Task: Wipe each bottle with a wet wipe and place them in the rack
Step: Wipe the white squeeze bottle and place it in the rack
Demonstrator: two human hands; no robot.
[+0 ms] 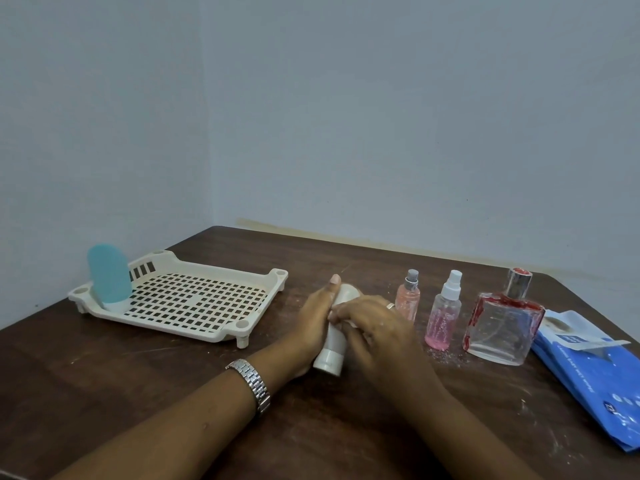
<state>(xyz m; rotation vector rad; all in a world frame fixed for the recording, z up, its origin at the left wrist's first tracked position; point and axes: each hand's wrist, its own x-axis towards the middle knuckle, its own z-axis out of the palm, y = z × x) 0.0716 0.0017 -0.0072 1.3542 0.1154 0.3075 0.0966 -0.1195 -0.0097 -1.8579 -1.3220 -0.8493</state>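
Note:
A white tube bottle [332, 355] lies slanted on the table centre, cap toward me. My left hand [317, 320] holds it from the left, thumb up along its side. My right hand [374, 327] covers it from the right, fingers curled on a bit of white wet wipe [349, 323] pressed to the tube. A cream perforated rack [194, 303] sits at the left with a teal bottle [109, 278] standing in its far left corner. To the right stand a small pink spray bottle [408, 299], a taller pink spray bottle [445, 313] and a square glass perfume bottle [502, 327].
A blue pack of wet wipes [588, 362] lies at the right table edge with its flap peeled up. Pale crumbs speckle the dark wooden table [173, 375] near the bottles. Walls close in behind and to the left.

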